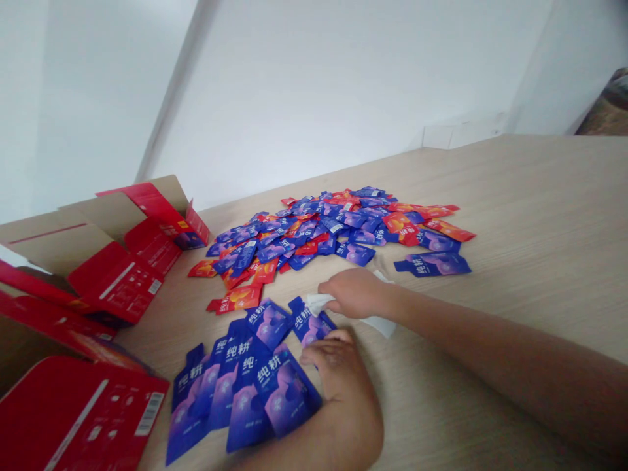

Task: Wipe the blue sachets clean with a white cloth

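My left hand [336,360] is closed on the lower end of a blue-purple pouch [305,320] with a narrow spout-like top, lying on the table. My right hand [353,292] grips a crumpled white tissue [381,326] against the upper side of that pouch. Part of the tissue pokes out past the fingertips, and the rest trails under the hand. To the left of my left hand, several blue pouches [240,379] overlap in a fan, printed side up. Another blue pouch [269,324] lies just above them.
Beyond my hands spreads a heap of blue and red-orange pouches [314,229]. A single blue pouch [439,263] lies to its right. Open red cardboard boxes [93,418] line the left side, flaps up. A white wall [314,98] backs the wooden table [530,216].
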